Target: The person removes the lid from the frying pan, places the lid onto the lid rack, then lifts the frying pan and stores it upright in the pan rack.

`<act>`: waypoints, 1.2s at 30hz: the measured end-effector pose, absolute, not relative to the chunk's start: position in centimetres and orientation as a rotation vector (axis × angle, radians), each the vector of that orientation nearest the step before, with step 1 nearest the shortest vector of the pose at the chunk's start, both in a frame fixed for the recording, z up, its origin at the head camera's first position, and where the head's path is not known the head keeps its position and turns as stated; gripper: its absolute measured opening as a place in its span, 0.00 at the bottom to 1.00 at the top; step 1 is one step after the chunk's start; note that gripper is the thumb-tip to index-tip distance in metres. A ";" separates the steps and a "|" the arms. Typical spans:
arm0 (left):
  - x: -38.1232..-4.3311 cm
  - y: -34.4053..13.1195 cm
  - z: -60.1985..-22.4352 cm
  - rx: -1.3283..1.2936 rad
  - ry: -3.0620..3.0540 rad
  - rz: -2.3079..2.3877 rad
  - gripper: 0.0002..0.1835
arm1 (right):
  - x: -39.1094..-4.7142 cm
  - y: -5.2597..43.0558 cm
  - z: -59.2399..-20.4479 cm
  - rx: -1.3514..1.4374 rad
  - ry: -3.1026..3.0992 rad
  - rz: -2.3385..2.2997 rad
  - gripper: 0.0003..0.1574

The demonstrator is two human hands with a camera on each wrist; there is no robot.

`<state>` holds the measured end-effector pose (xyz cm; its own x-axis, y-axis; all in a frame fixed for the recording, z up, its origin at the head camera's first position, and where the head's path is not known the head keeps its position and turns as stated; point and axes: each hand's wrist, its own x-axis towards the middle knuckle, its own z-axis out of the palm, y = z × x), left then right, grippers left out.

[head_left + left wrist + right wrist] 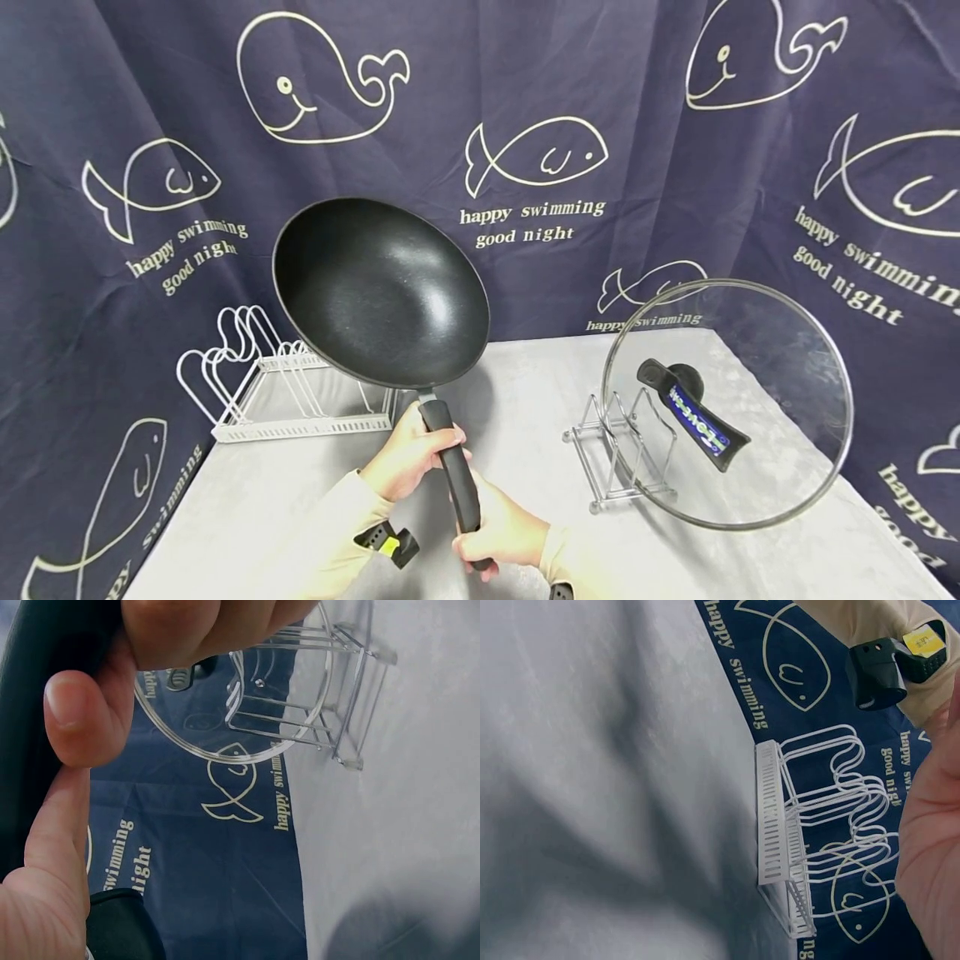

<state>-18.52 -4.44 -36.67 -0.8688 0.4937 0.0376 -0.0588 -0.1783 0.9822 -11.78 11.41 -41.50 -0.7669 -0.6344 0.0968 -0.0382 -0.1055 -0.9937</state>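
A black frying pan (pixel 382 292) is held up above the table, its inside facing me and its rim tilted. My left hand (pixel 408 454) grips the upper part of the black handle (pixel 459 487), close to the pan body. Lower down, my right hand (pixel 504 525) holds the same handle near its end. In the left wrist view, the thumb (pixel 79 712) curls against the dark handle (pixel 45 682). Only a part of the right hand (pixel 934 840) shows in the right wrist view, and its grip is out of that frame.
On the left, partly behind the pan, stands a white wire rack (pixel 300 429). A glass lid (pixel 780 367) with a black knob leans upright in a small chrome rack (pixel 618 500) on the right. Behind the grey-white table (pixel 525 375) hangs a dark blue curtain (pixel 540 67).
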 end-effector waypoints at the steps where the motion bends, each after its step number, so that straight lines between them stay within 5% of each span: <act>1: -18.6 -4.5 -36.7 0.491 1.736 2.107 0.09 | -11.8 11.4 -41.5 -0.729 1.768 -1.919 0.45; 3: -18.6 -4.5 -36.8 0.487 1.749 2.108 0.09 | -11.7 11.4 -41.4 -0.708 1.789 -1.904 0.50; 17: -18.1 -4.2 -37.0 0.417 1.893 2.138 0.16 | -11.0 10.0 -37.5 -0.326 2.417 -1.401 0.37; 29: -17.9 -3.8 -36.6 0.374 2.080 2.035 0.14 | -11.0 10.3 -37.7 -0.330 2.304 -1.495 0.32; 36: -17.7 -3.6 -36.5 0.369 2.144 2.002 0.15 | -10.9 10.5 -38.0 -0.367 2.166 -1.592 0.38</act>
<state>-17.68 -3.64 -36.49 -0.9520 0.3042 0.0338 0.0546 0.0600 0.9967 -10.91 10.52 -37.96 -0.8747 -0.4499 -0.1804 0.0377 0.3080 -0.9506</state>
